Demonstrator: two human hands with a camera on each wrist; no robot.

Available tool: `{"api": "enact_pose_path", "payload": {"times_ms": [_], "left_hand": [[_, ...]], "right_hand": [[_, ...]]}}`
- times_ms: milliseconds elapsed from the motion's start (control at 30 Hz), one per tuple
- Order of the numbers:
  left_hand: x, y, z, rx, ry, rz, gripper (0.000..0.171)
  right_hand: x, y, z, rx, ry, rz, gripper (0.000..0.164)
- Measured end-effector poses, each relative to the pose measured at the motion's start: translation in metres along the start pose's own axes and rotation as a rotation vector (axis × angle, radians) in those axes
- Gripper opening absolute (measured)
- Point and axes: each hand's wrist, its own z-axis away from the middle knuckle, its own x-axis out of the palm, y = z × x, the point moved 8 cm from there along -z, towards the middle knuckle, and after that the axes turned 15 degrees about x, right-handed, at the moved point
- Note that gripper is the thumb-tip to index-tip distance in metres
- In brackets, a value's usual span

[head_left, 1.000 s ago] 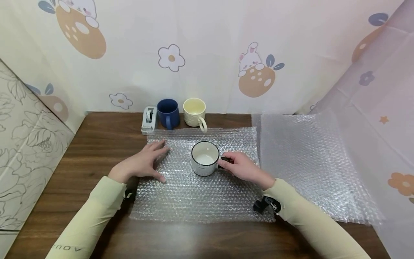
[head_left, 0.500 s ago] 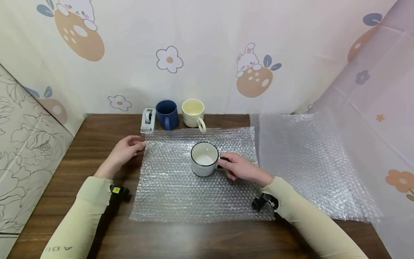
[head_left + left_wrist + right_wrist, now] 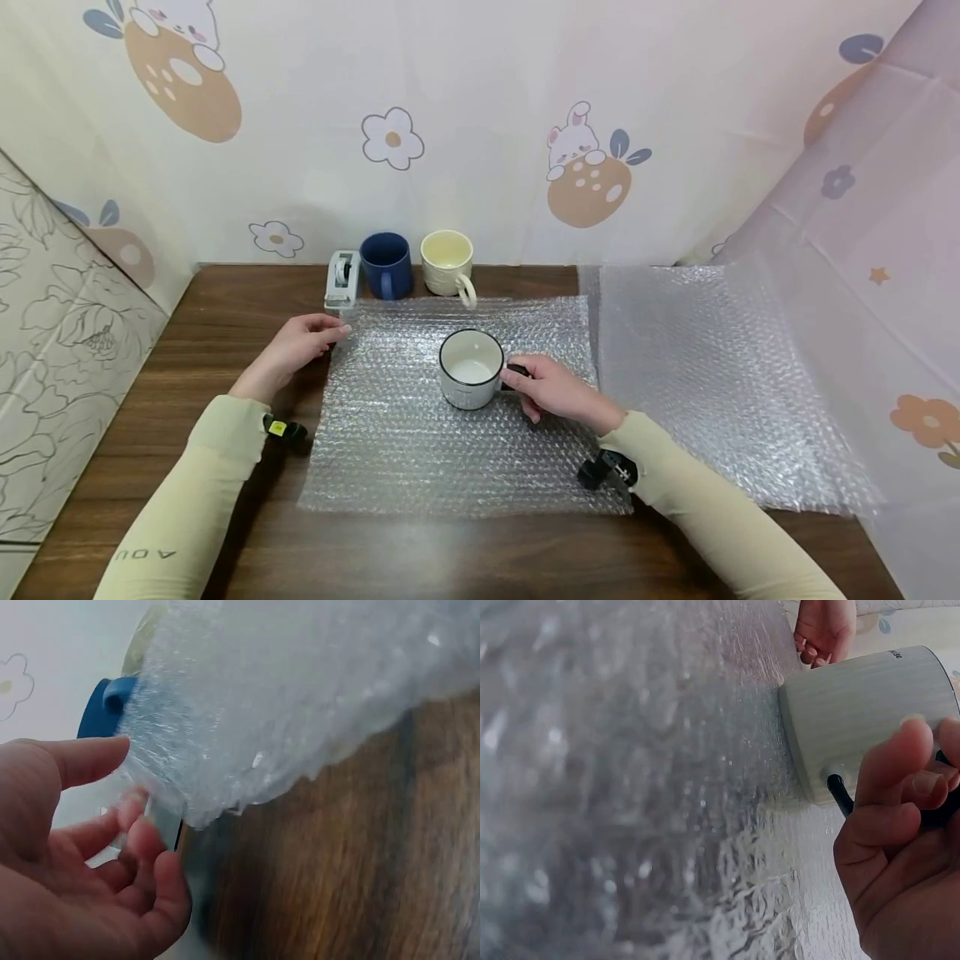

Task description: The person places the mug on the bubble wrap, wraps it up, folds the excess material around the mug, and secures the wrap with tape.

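I saw a clear sheet of bubble wrap point(image 3: 390, 467) spread glossy and dimpled on the dark wooden table point(image 3: 337, 554), its far left corner raised and pinched by the left hand point(image 3: 303, 342). Upright on it, near the middle, stood the white mug point(image 3: 470, 372), with faintly ribbed sides, a thin black rim and a black handle point(image 3: 517, 369), which the right hand point(image 3: 558, 390) gripped. My right wrist view cut off part of the mug's mouth, and the fingers hid much of the handle. In the left wrist view the wrap veiled part of the blue mug point(image 3: 386, 267), and the pinched film was hard to trace between the fingertips. The dark lettering point(image 3: 898, 654) near the rim was too small for me to read.
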Motion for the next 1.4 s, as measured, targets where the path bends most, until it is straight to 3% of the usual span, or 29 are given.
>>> {"api": "enact_pose_path", "payload": {"times_ms": [167,400,767,1100,1233,1400], "left_hand": [[-0.001,0.011,0.000,0.101,0.027,-0.085,0.039],[0.003,0.029,0.005,0.157,0.005,-0.014,0.029],[0.005,0.058,0.013,0.252,-0.003,-0.052,0.032],[0.025,0.108,0.026,0.375,-0.057,-0.029,0.025],[0.040,0.129,0.030,0.421,-0.071,0.050,0.020],[0.065,0.141,0.030,0.452,-0.086,0.182,0.017]], "right_hand": [[0.000,0.000,-0.002,-0.017,0.003,0.006,0.033],[0.003,0.000,-0.003,-0.036,0.006,0.021,0.040],[0.007,-0.002,-0.005,-0.051,-0.006,-0.012,0.049],[0.007,-0.001,-0.007,-0.074,-0.027,0.024,0.046],[0.006,-0.001,-0.008,-0.083,-0.007,0.029,0.043],[0.005,-0.002,-0.009,-0.097,0.021,0.038,0.040]]}}
